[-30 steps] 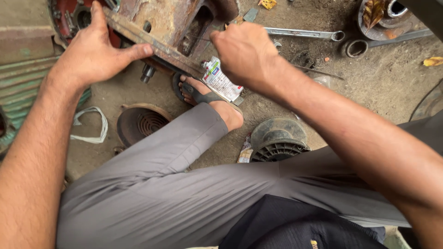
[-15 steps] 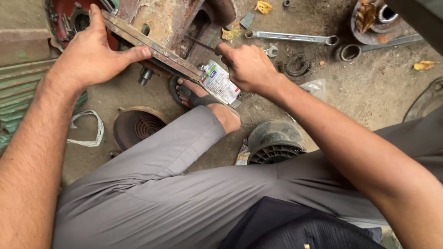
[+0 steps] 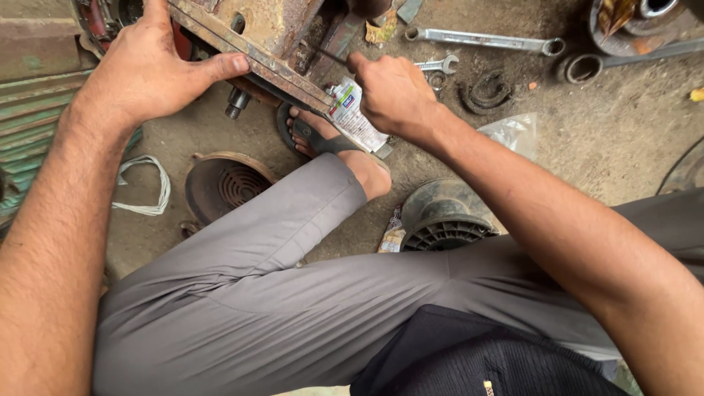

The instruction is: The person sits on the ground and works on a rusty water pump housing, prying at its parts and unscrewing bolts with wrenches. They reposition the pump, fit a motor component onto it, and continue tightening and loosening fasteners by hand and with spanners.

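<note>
- From my remote seat I see the left hand [image 3: 150,70] laid flat on the rusty metal housing [image 3: 257,37], fingers spread over its top and the thumb stretched along the housing's flanged edge.
- The right hand [image 3: 396,95] is curled into a fist around a small white tube [image 3: 356,117] — the tube's flat tail sticks out below the fist, and its nose end is hidden inside the grip, so I cannot tell exactly where the tip meets the metal.
- The fist sits at the right-hand end of the flange, just beside the housing's lower edge; the two hands are well apart along that edge.
- Directly under the tube lies the person's sandalled foot [image 3: 330,147], with the grey trouser leg [image 3: 279,249] running down from it.
- Open room is tight below the flange — a round rusty fan cover [image 3: 224,187] lies on the dirt floor [image 3: 601,139] to the left of the leg, and a dark ribbed round part [image 3: 444,216] to its right.
- Beyond the right hand, a long spanner [image 3: 484,39] and a smaller spanner [image 3: 440,66] rest on the floor, near a curved dark piece [image 3: 488,92].
- A crumpled clear plastic bag [image 3: 513,132] lies just beside the right forearm.
- A loop of white cord [image 3: 143,187] lies under the left forearm, near green ribbed metal [image 3: 37,95] at the left edge.
</note>
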